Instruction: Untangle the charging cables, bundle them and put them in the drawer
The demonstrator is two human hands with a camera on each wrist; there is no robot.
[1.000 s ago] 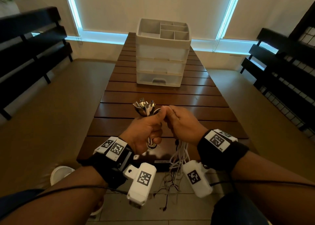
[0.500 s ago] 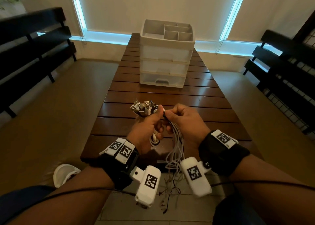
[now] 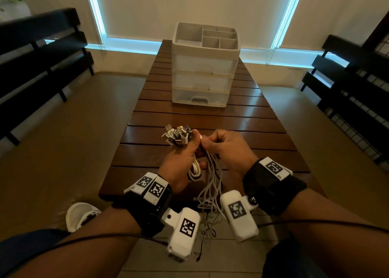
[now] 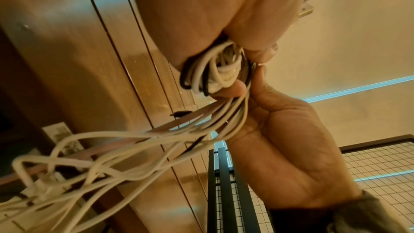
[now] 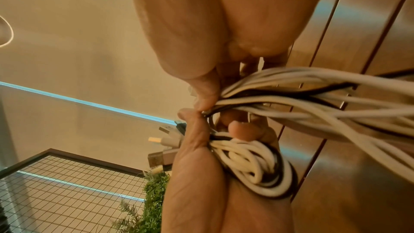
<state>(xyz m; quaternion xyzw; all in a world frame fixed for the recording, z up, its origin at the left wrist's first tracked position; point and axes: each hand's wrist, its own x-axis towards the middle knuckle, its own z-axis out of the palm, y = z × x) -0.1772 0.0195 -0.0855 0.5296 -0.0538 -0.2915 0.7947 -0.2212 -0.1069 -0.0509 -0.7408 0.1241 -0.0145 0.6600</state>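
Observation:
My left hand point(image 3: 188, 149) grips a bundle of white and black charging cables, its USB plugs point(image 3: 177, 135) fanning out above the fist. Coiled loops point(image 3: 194, 169) bulge below that hand, seen also as the coil point(image 4: 215, 72) and coil point(image 5: 251, 162). Beside it my right hand point(image 3: 212, 142) pinches the loose strands point(image 3: 210, 190), which hang past the table's near edge toward the floor. The right thumb and finger meet on the strands point(image 5: 313, 98) next to the left thumb. A white three-drawer unit point(image 3: 203, 67) stands farther back on the table, drawers closed.
The slatted wooden table point(image 3: 210, 117) runs away from me toward the window. Black benches point(image 3: 42, 52) and a wire grid rack point(image 3: 357, 92) flank it. A white shoe point(image 3: 81, 214) lies on the floor at lower left.
Both hands stayed together over the near end of the table. The right hand has drawn slightly away from the left, so more of the loose strands shows between them.

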